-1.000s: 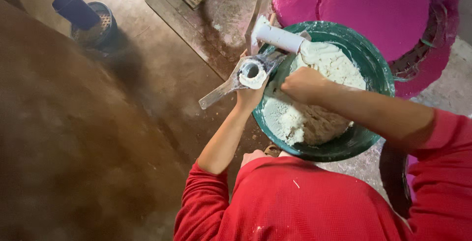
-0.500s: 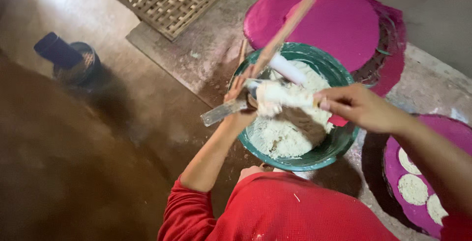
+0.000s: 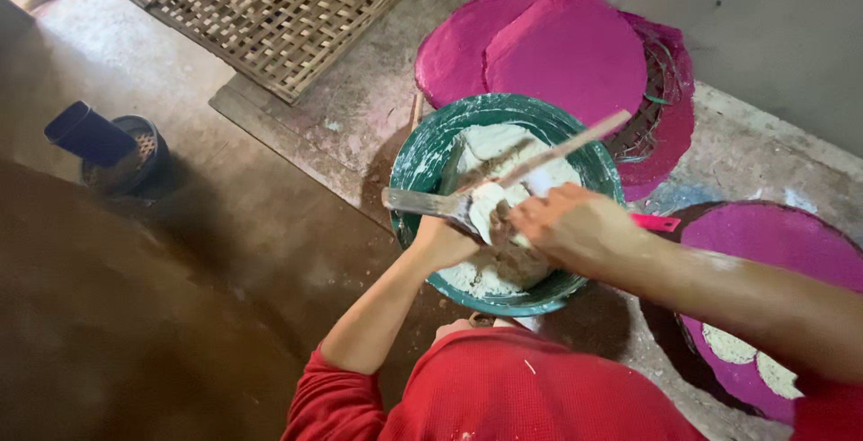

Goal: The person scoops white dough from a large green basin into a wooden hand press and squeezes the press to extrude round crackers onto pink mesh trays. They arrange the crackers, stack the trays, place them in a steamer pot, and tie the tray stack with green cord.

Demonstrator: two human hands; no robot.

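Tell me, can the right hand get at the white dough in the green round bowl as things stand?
Probably yes. The right hand hovers directly above the white dough in the green round bowl, and only the thin wooden stick crosses above it.

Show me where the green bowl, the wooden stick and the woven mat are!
green bowl [image 3: 415,158], head view, on its left rim.
wooden stick [image 3: 575,142], head view, on its pale shaft above the dough.
woven mat [image 3: 261,5], head view, on its middle.

Woven bamboo mat [image 3: 261,9] top left, dark blue cup [image 3: 90,133] in small basket [image 3: 144,149], magenta trays [image 3: 557,45] behind.
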